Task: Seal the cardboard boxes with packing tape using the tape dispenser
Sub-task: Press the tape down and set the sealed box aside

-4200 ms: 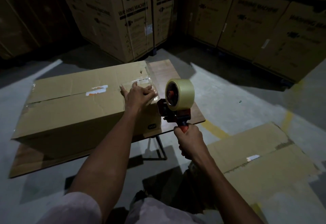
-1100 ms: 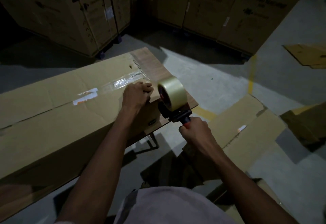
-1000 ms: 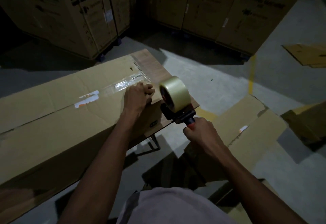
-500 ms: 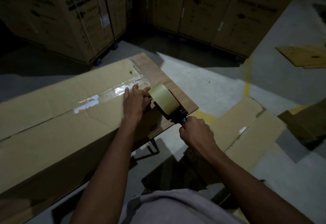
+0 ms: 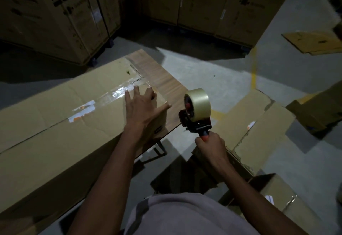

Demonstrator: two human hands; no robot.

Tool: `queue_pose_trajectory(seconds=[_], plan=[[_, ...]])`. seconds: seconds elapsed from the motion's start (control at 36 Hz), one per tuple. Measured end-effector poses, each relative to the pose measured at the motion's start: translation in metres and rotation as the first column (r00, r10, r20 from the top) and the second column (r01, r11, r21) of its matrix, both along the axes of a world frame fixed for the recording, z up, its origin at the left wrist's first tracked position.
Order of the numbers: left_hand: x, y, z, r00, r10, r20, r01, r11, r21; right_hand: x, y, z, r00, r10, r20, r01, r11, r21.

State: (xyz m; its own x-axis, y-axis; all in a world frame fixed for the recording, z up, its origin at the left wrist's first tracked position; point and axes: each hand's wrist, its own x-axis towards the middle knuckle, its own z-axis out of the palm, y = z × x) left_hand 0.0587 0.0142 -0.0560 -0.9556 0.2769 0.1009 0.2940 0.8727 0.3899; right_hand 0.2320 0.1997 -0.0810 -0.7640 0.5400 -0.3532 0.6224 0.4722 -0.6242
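A long flat cardboard box (image 5: pixel 55 127) lies on a small wooden table (image 5: pixel 166 84). Shiny clear tape (image 5: pixel 118 93) runs along its middle seam toward the right end. My left hand (image 5: pixel 142 105) lies flat with spread fingers on the box's right end, over the tape's end. My right hand (image 5: pixel 211 144) grips the red handle of the tape dispenser (image 5: pixel 196 116), which carries a beige tape roll. The dispenser hangs in the air just right of the table edge, apart from the box.
Flattened cardboard (image 5: pixel 259 123) lies on the floor to the right, with an open box (image 5: pixel 283 196) at the lower right. Tall printed cartons (image 5: pixel 74 12) stand behind the table. A yellow floor line (image 5: pixel 254 68) runs at the right. More cardboard (image 5: pixel 314 42) lies far right.
The dispenser has come off the box end and moved right and away from it. My left hand has gone from curled at the tape end to flat with spread fingers.
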Motion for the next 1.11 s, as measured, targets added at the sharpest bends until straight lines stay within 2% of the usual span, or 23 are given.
queue_pose_trajectory(seconds=[0.06,0.17,0.31,0.58,0.69,0.81,0.94,1.03,1.11], plan=[[0.000,0.002,-0.001,1.000,-0.012,-0.019,0.011,0.998,-0.056,-0.007,0.000,0.002,0.999,-0.031,-0.030,0.031,0.999,-0.013],[0.008,0.017,0.001,0.997,0.043,-0.060,-0.047,0.997,-0.060,-0.021,-0.005,0.007,0.991,-0.083,-0.103,0.081,0.996,-0.030],[0.010,0.036,0.001,0.995,0.104,-0.002,-0.103,0.980,-0.168,-0.032,-0.008,0.004,0.979,-0.119,-0.166,0.110,0.992,-0.064],[0.015,0.043,-0.011,0.984,0.172,-0.049,-0.178,0.960,-0.216,-0.073,0.011,-0.010,0.978,-0.149,-0.147,0.128,0.981,-0.145],[0.022,0.057,-0.016,0.964,0.261,-0.060,-0.267,0.945,-0.188,-0.098,0.019,-0.015,0.983,-0.130,-0.127,0.106,0.978,-0.180],[0.024,0.064,-0.022,0.940,0.320,-0.118,-0.336,0.927,-0.167,-0.121,0.029,-0.024,0.988,-0.078,-0.133,0.061,0.990,-0.124],[0.025,0.071,-0.033,0.897,0.384,-0.218,-0.430,0.871,-0.238,-0.150,0.042,-0.040,0.995,-0.009,-0.103,-0.001,0.996,-0.088],[0.025,0.081,-0.037,0.876,0.428,-0.224,-0.479,0.829,-0.289,-0.167,0.044,-0.054,0.996,0.022,-0.086,-0.033,0.990,-0.135],[0.026,0.082,-0.042,0.887,0.415,-0.204,-0.461,0.826,-0.324,-0.183,0.041,-0.067,0.996,0.039,-0.075,-0.054,0.977,-0.208]])
